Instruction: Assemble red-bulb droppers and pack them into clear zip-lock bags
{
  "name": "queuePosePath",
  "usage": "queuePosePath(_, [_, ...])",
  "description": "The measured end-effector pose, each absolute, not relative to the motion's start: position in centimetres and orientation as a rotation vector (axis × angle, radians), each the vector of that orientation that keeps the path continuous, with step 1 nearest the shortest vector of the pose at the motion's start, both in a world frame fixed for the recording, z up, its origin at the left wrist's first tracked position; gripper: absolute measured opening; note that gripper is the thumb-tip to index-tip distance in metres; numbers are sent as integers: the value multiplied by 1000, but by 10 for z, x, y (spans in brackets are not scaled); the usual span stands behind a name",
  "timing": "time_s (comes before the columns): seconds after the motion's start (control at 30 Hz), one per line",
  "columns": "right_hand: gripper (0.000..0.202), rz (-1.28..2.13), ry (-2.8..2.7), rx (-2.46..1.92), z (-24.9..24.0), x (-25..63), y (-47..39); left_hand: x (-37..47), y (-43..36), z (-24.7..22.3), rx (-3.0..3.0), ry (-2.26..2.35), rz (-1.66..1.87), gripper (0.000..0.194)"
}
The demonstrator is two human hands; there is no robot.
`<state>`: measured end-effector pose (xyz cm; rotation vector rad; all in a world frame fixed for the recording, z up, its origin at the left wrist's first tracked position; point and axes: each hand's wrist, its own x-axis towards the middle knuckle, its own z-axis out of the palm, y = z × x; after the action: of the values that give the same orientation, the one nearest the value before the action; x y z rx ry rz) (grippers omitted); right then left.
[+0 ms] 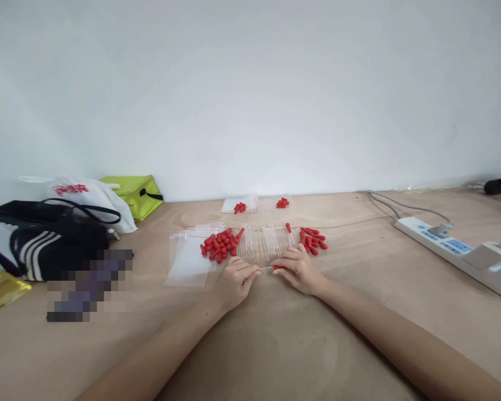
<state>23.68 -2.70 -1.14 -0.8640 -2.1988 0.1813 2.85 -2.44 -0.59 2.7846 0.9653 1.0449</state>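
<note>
My left hand (237,281) pinches one end of a thin clear dropper tube (266,269), held level just above the table. At its other end, my right hand (297,269) grips a red rubber bulb (278,267); the fingers hide exactly how tube and bulb meet. Right behind my hands lies a row of clear dropper tubes (261,240). One pile of red bulbs (221,245) flanks this row on the left, and a smaller group of red bulbs (312,240) is on its right. A single red bulb (288,227) rests on the tubes.
Clear zip bags (187,264) lie left of the bulbs. Farther back are two more bags (229,205) with a few red bulbs. A black bag (54,245), a white plastic bag (121,214) and a green box bag (140,195) stand left. A power strip (446,245) with cables sits right.
</note>
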Motion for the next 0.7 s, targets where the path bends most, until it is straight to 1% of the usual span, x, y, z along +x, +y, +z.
queuePosePath(0.17, [16,597,-1816,-840,-9,234,-24,30,-24,-4,2727,1035,1035,20])
queuePosePath(0.2, [18,649,-1717,-849,-8,233,-22,29,-25,-3,2725,1049,1014,23])
queuePosePath(0.3, [25,773,-1486,-873,-1,238,-11,28,-25,-3,2688,1149,989,42])
queuePosePath(0.33, [27,804,-1436,-898,3,243,-5,28,-25,-3,2671,1188,991,44])
queuePosePath(0.43, [38,795,-1323,-1055,15,266,16,28,-25,-2,2646,1255,960,41])
queuePosePath(0.53, [49,619,-1300,-1336,21,294,34,29,-26,1,2658,1256,896,31])
queuePosePath(0.6, [44,609,-1347,-1569,21,309,43,30,-26,2,2663,1263,877,27])
queuePosePath(0.7, [27,621,-1415,-1800,16,317,49,30,-25,0,2671,1282,879,25])
